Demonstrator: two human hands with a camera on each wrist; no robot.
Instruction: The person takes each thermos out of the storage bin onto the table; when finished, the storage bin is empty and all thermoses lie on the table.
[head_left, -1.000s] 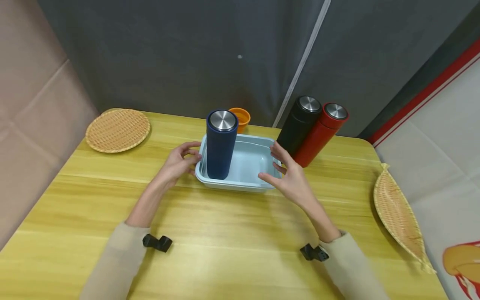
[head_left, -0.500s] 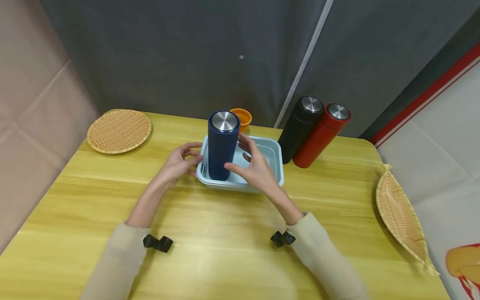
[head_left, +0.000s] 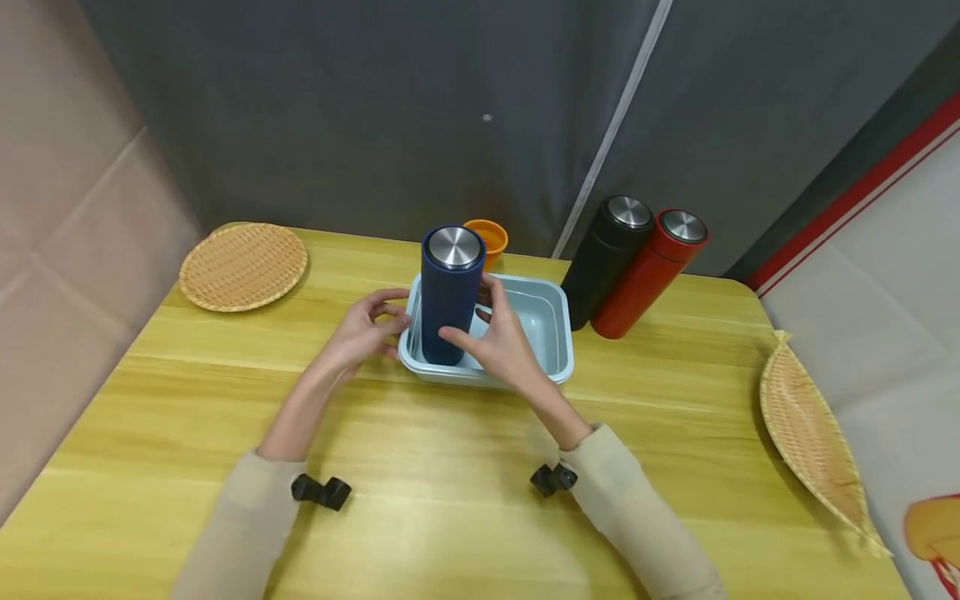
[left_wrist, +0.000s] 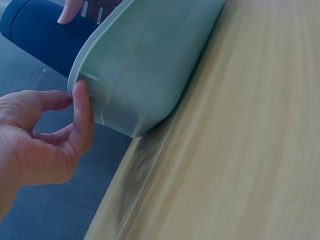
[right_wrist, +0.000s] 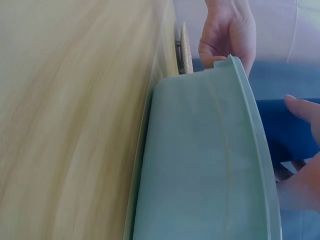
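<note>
Left hand (head_left: 363, 333) pinching tray (head_left: 542, 323), right hand (head_left: 506, 343) around blue flask (head_left: 450, 304)

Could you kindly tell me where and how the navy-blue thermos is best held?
Probably round the middle of its body, coming from the right: the navy-blue thermos stands upright, a cylinder rising well above the rim of the light-blue tray. It stands near the tray's left end, where the left hand is, leaving more room on its right.
</note>
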